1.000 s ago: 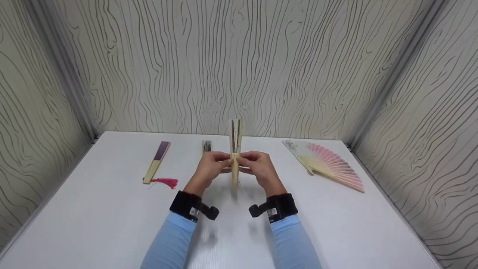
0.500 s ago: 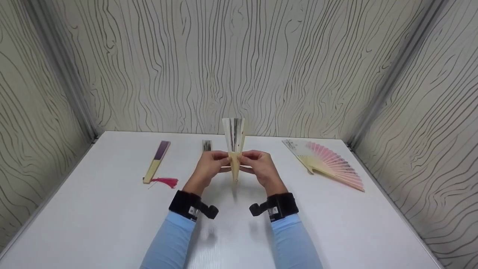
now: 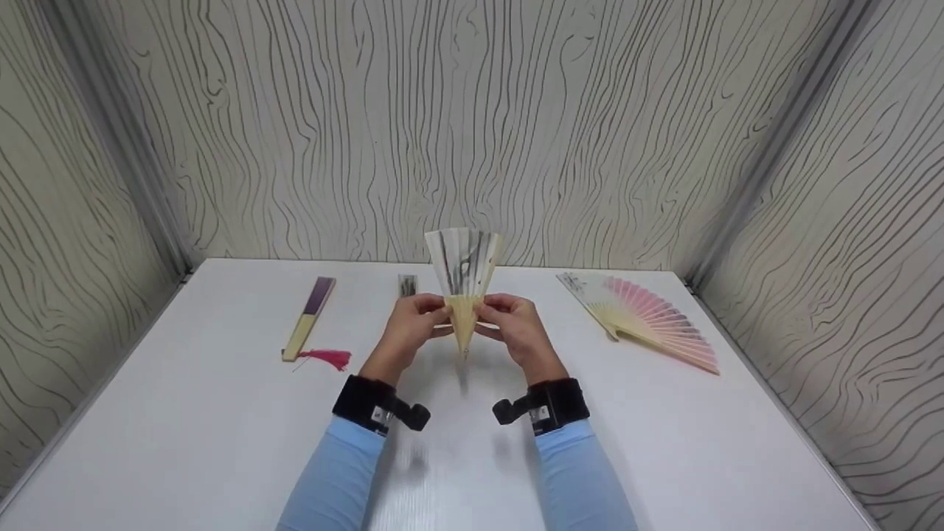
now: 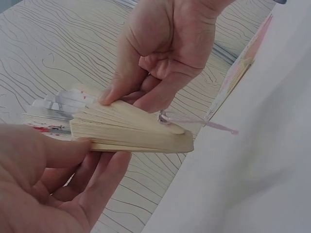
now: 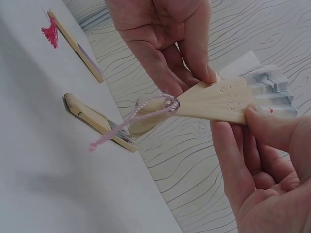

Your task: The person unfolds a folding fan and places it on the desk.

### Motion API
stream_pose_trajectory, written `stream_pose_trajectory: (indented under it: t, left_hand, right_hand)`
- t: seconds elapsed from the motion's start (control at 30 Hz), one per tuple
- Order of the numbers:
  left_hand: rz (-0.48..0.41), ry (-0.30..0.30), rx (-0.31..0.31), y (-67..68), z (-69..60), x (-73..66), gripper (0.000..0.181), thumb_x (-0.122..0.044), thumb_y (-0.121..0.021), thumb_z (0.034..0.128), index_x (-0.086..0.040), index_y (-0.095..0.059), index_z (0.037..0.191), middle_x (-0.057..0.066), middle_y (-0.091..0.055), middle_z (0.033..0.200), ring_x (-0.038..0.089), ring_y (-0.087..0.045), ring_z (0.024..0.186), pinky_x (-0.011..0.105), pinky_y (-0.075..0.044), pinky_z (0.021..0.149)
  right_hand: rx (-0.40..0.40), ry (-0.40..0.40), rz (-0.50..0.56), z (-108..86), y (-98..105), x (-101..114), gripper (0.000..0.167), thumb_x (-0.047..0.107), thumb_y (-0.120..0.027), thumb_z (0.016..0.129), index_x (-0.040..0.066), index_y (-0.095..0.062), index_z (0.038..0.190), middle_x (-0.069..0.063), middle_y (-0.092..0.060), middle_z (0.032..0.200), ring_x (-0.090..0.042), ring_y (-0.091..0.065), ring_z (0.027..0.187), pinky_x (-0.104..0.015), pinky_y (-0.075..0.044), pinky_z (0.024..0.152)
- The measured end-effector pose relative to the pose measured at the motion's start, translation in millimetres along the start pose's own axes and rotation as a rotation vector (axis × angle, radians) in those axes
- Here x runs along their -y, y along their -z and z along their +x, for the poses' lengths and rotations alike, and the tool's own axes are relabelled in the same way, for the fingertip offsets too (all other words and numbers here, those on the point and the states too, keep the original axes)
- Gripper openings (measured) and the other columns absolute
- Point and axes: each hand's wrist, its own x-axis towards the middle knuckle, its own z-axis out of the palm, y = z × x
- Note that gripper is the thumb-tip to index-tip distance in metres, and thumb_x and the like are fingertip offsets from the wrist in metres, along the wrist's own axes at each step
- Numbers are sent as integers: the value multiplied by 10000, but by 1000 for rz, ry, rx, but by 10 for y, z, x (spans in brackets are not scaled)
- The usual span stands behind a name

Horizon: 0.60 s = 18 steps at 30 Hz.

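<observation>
Folding fan [image 3: 463, 279], partly opened, is pinched upright at its sides between thumb and fingers of the left hand [image 3: 411, 324] and the right hand [image 3: 518, 328], above a white table [image 3: 221, 420]; a closed purple fan [image 3: 309, 318] lies left, a spread pink fan [image 3: 653, 321] right.

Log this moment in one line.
left hand: pinches white fan; right hand: pinches white fan; white fan: partly spread; pink fan: spread on table

On the desk [image 3: 221, 442], the left fan [image 3: 308, 321] lies toward the far left corner, its tassel [image 3: 333, 358] rightward; the back fan [image 3: 408, 285] by the far edge; the right fan [image 3: 656, 324] near the far right corner. The held fan [image 3: 463, 265] is between left hand [image 3: 411, 323] and right hand [image 3: 518, 324].
</observation>
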Motion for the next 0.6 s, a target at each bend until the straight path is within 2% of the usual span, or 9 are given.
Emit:
stream_pose_trajectory:
  t: [0.3, 0.6]
  left_hand:
    - [-48, -6, -31, -7, 26, 4, 261, -30, -648, 1065, 58, -714, 1302, 255, -729, 1307, 365, -770, 1201, 403, -681, 994]
    - [-56, -29, -1, 8, 10, 15, 275, -30, -632, 1082, 62, -700, 1332, 269, -705, 1335, 394, -749, 1241, 411, -671, 1019]
  right_hand:
    - [-15, 11, 13, 16, 12, -19, 174, 5, -669, 1054, -83, -706, 1200, -89, -742, 1035, -161, -771, 957, -355, -700, 916]
    - [-17, 28, 39, -13, 3, -23, 205, -28, -619, 1069, -130, -672, 1239, -95, -717, 1027, -150, -751, 939, -353, -698, 925]
